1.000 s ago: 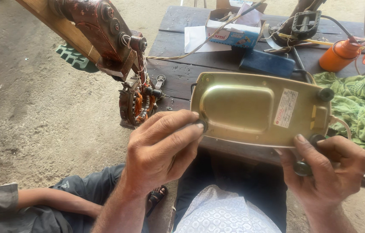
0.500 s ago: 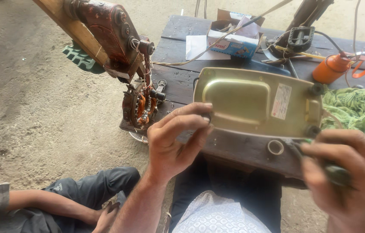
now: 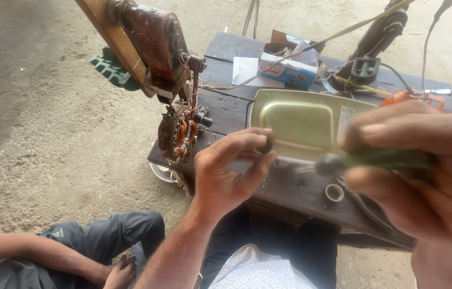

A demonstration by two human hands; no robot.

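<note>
My left hand pinches a small dark round part between thumb and fingers, just over the near edge of a yellow-green metal cover plate lying on a dark wooden bench. My right hand is raised close to the camera and blurred, gripping a green-handled tool whose dark tip points left toward my left hand. A small metal ring lies on the bench below the tool.
A rusty winding jig on a wooden arm hangs over a copper-wound stator at the bench's left edge. A small blue-and-white box, paper and cables lie at the back. Another person sits on the concrete floor at lower left, a hand resting.
My right hand has lifted off the bench toward the camera with the green-handled tool. My left hand stays at the plate's near edge, still pinching the small part.
</note>
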